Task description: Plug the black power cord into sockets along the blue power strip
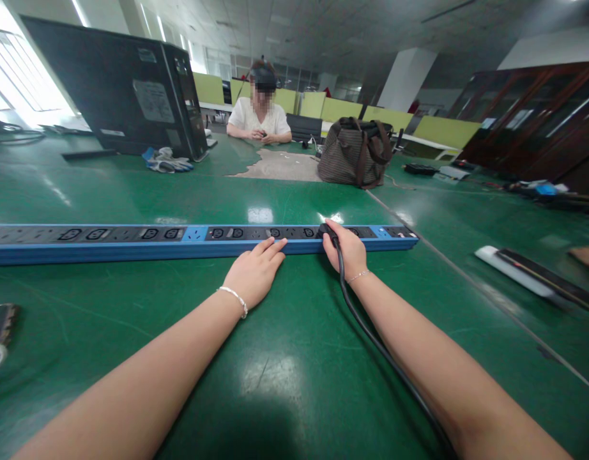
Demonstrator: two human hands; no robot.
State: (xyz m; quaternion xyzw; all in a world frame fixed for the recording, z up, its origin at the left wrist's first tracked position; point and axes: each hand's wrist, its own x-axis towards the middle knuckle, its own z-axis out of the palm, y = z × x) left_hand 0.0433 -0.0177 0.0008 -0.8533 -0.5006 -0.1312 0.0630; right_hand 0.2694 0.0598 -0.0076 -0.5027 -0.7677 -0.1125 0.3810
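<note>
A long blue power strip (237, 246) with black socket panels lies across the green table in front of me. My left hand (256, 271) rests on its front edge near the middle, fingers stretched out and holding nothing. Toward the strip's right part, my right hand (345, 249) grips a black power plug (327, 234) at the socket face. Whether the plug is fully seated cannot be seen, since my fingers cover part of it. From the plug a black cable (366, 326) runs down along my right forearm.
A black computer case (117, 89) stands at the back left, with work gloves (167, 160) beside it. Across the table sits a person (259, 118), near a brown bag (354, 153). A white-and-black bar-shaped object (529, 275) lies at right, a phone-like object (1, 322) at left.
</note>
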